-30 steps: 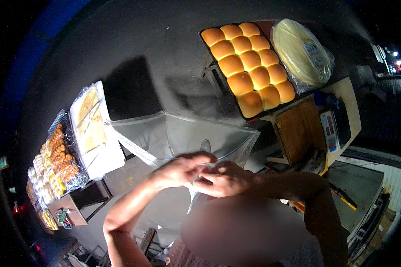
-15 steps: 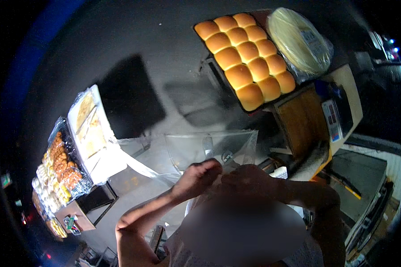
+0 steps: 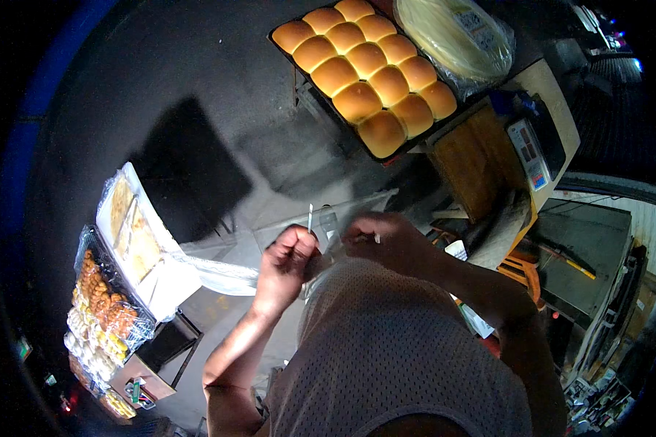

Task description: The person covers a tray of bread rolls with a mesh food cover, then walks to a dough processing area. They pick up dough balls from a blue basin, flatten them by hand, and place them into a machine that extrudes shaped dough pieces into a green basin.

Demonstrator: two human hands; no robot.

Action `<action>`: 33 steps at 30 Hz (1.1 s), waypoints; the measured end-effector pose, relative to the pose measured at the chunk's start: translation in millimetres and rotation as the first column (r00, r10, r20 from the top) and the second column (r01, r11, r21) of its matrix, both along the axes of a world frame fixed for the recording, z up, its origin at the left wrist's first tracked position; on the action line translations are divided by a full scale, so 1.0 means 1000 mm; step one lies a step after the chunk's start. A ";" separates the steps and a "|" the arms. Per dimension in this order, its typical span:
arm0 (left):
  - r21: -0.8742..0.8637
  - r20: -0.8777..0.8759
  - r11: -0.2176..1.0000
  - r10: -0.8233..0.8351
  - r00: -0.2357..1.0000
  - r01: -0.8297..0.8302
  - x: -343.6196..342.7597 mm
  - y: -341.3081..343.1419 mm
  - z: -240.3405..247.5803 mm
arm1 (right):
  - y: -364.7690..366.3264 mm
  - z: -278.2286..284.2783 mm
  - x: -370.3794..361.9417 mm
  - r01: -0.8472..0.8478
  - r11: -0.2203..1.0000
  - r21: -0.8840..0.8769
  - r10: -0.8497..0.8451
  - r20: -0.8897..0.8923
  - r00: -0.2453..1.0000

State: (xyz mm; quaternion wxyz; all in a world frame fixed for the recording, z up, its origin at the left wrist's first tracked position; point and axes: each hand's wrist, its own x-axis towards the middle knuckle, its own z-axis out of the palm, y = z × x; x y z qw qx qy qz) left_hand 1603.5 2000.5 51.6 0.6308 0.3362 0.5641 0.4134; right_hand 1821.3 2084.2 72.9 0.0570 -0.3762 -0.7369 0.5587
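My left hand is closed, its thumb and fingers pinched, and a thin white stick stands up from them. Just to its right, my right hand has its fingers curled in, somewhat smeared by motion. A small pale spot shows at those fingers, too small to name. Beyond both hands spreads a clear plastic sheet or bag. Whether either hand grips that plastic, I cannot tell.
A tray of golden buns stands far ahead, beside a plastic-wrapped round pale stack. A scale sits on the right-hand table. On the left are a white box of flat bread and bagged snacks.
My hands have moved apart from being close together. The white stick now shows at my left hand. The view has shifted, so the buns sit farther up and left.
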 end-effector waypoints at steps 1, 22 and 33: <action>0.052 -0.062 0.999 0.003 0.998 0.000 -0.004 0.005 0.002 | 0.004 -0.004 -0.002 0.043 0.999 -0.026 -0.044 -0.040 0.998; 0.094 0.167 0.939 0.312 0.935 -0.330 -0.047 0.043 0.022 | 0.057 0.018 -0.052 0.108 0.937 -0.333 -0.219 -0.315 0.924; 0.135 0.154 0.934 0.308 0.939 -0.329 -0.039 0.044 0.027 | 0.040 0.018 -0.055 0.050 0.999 -0.010 -0.051 -0.200 0.978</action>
